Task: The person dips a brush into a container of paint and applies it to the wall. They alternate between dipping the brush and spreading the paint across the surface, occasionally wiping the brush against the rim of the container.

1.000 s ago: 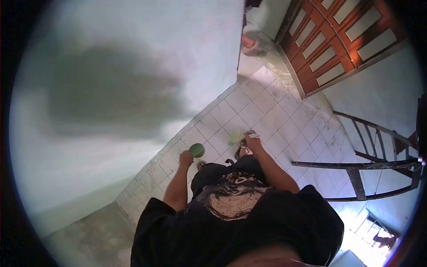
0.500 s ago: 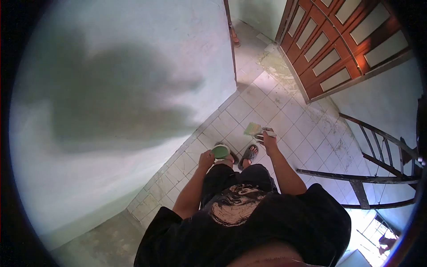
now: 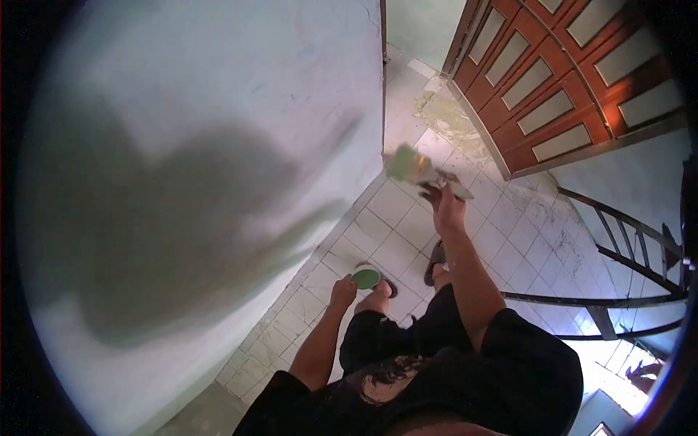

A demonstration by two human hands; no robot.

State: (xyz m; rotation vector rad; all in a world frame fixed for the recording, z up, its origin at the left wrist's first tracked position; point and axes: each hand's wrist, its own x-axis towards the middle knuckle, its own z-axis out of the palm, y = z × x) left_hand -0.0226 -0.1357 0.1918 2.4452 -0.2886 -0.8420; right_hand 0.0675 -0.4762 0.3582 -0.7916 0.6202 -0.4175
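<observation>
Leftmost, the pale wall (image 3: 313, 58) carries a broad shadow (image 3: 196, 240). Its base edge runs diagonally from lower left to an end corner at upper middle, with tiled floor (image 3: 392, 243) adjoining along that line. The left hand (image 3: 345, 292) is to the right of this edge, fingers closed on the left side of a cup (image 3: 366, 279) holding green contents; the round mouth faces the camera. A sandalled left foot (image 3: 384, 288) is just beside the cup, the right foot (image 3: 436, 263) farther right. Past the feet, floor tiles give both arms lateral room.

The brush (image 3: 423, 170) is extended forward, near the end corner in this view; contact with the wall cannot be determined. Its long axis is oblique: bristles up-left, handle end down-right. The bristle end is green and blurred. The right hand (image 3: 445, 198) is partly closed around the handle.

Farther right, a panelled door (image 3: 574, 94) borders the floor above, and a dark metal frame (image 3: 582, 301) bounds the right side, well apart from the brush.
</observation>
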